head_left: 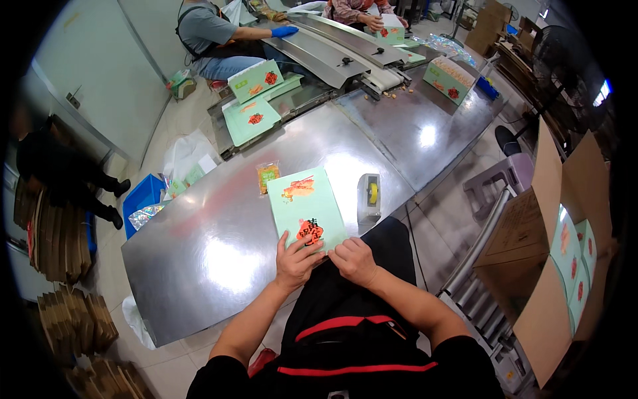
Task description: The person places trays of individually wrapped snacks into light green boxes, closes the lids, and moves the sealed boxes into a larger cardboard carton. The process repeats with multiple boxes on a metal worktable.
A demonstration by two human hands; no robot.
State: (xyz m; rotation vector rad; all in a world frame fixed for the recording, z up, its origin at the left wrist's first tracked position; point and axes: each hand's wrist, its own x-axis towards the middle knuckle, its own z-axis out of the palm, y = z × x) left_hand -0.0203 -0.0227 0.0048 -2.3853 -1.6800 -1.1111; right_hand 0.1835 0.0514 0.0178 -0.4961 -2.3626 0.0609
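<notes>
Box point(308, 207) on tabletop point(193, 233): left hand point(297, 265) spread over its near end, right hand point(353, 261) curled at its corner, pinch unclear; even pressure should avoid creasing

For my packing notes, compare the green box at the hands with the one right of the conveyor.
The near box lies flat; the far box stands upright. The near box shows a closed face upward; the far box is open, showing tan contents. Both are pale green with reddish prints.
</notes>
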